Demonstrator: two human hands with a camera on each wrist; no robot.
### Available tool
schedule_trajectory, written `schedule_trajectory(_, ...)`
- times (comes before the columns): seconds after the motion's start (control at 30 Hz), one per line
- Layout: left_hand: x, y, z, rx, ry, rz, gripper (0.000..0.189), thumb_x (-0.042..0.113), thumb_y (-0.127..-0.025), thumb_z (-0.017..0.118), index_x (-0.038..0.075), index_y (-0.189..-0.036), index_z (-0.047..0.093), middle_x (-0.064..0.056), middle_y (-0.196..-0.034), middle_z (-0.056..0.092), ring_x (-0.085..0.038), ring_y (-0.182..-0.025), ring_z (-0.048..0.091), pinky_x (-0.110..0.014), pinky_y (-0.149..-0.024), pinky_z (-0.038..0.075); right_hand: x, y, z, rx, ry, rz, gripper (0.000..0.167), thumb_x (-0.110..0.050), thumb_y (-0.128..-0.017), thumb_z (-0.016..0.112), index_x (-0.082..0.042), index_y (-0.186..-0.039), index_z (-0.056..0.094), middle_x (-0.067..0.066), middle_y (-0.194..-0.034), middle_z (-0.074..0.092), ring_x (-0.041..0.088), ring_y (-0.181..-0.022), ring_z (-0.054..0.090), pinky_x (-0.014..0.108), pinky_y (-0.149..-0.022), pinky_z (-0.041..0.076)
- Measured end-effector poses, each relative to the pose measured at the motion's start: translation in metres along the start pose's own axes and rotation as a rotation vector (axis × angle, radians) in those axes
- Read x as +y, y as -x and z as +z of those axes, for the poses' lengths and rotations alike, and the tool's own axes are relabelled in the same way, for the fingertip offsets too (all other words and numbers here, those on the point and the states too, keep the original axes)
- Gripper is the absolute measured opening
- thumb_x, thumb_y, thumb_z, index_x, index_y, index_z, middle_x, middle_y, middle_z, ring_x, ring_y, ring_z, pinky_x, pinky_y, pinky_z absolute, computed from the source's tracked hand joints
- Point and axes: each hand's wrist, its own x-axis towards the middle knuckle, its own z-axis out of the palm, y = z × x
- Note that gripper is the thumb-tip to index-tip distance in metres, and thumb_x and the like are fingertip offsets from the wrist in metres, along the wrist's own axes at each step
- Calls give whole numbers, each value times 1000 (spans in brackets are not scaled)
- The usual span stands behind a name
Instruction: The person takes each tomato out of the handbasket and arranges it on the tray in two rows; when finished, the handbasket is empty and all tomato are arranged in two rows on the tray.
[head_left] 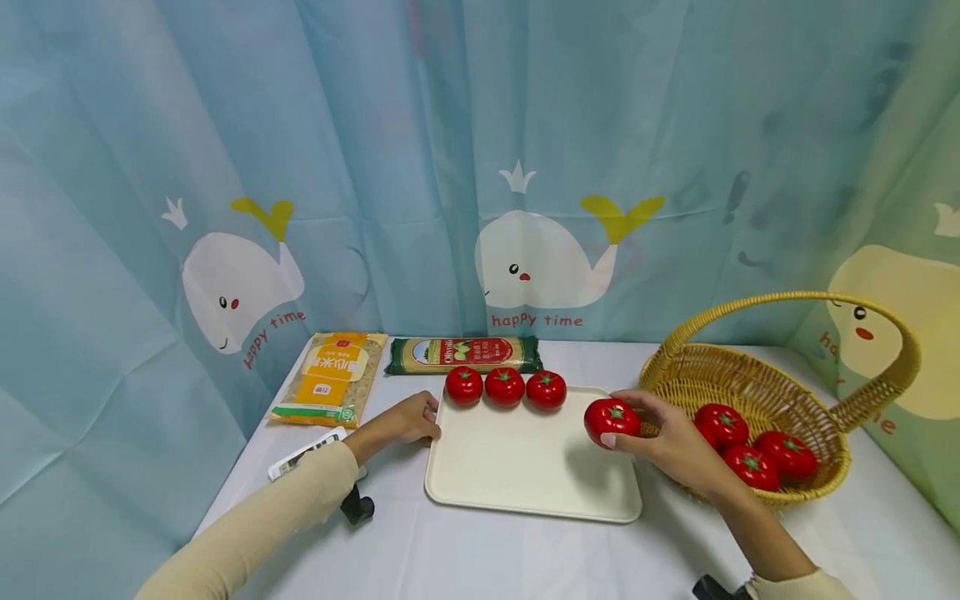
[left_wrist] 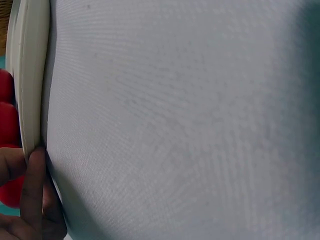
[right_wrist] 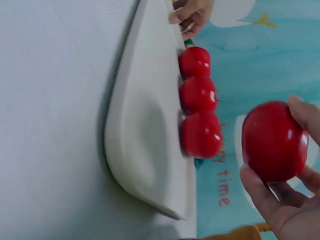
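A cream tray (head_left: 525, 471) lies on the table, with three red tomatoes in a row along its far edge: a left one (head_left: 464, 387), a middle one (head_left: 505, 387) and a right one (head_left: 546, 391). My left hand (head_left: 408, 419) pinches the tray's left rim; in the left wrist view its fingers (left_wrist: 34, 185) bracket that rim. With thumb and fingers, my right hand (head_left: 678, 446) holds another tomato (head_left: 611, 421) over the tray's right side. The right wrist view has this tomato (right_wrist: 275, 141) raised off the tray, its shadow falling on the tray surface.
At right stands a wicker basket (head_left: 843, 417) with a tall handle and several tomatoes (head_left: 750, 467) inside. Behind the tray lies a green pasta packet (head_left: 465, 355). A yellow grain bag (head_left: 330, 379) and a white device (head_left: 307, 452) are at left. Printed curtains (head_left: 420, 208) enclose the table.
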Motion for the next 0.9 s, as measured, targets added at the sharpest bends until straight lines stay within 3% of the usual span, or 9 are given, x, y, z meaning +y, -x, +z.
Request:
schedule_trajectory(0.43, 1, 0, 1, 5, 2, 2, 42, -1, -81, 72, -3, -118, 52, -9, -88, 57, -15, -68, 60, -24, -61, 55, 14, -26, 28, 105, 49, -4, 60, -21, -83, 82, 3, -133, 57, 24, -125, 63, 36, -104, 64, 20, -73, 55)
schedule_trajectory(0.63, 1, -1, 1, -3, 8, 3, 42, -2, -81, 71, -3, -119, 52, -9, -88, 57, -15, -68, 61, -24, -61, 56, 18, -34, 36, 153, 56, 68, 64, -23, -84, 82, 3, -136, 55, 27, -131, 59, 40, -110, 62, 21, -75, 54)
schedule_trajectory(0.73, 1, -1, 0, -8, 4, -4, 42, -1, -82, 71, -3, -120, 52, -9, -89, 57, -15, -69, 61, -24, -62, 56, 20, -38, 41, 171, 66, 111, 67, -26, -85, 81, 3, -138, 53, 28, -134, 57, 40, -112, 60, 27, -78, 55)
schedule_trajectory(0.9, 1, -1, -1, -9, -8, -10, 43, 0, -82, 71, -3, -121, 52, -10, -91, 57, -16, -70, 62, -24, -63, 57, 21, -44, 49, 207, 92, 152, 69, -25, -85, 81, 4, -139, 50, 29, -137, 55, 41, -117, 57, 47, -95, 53)
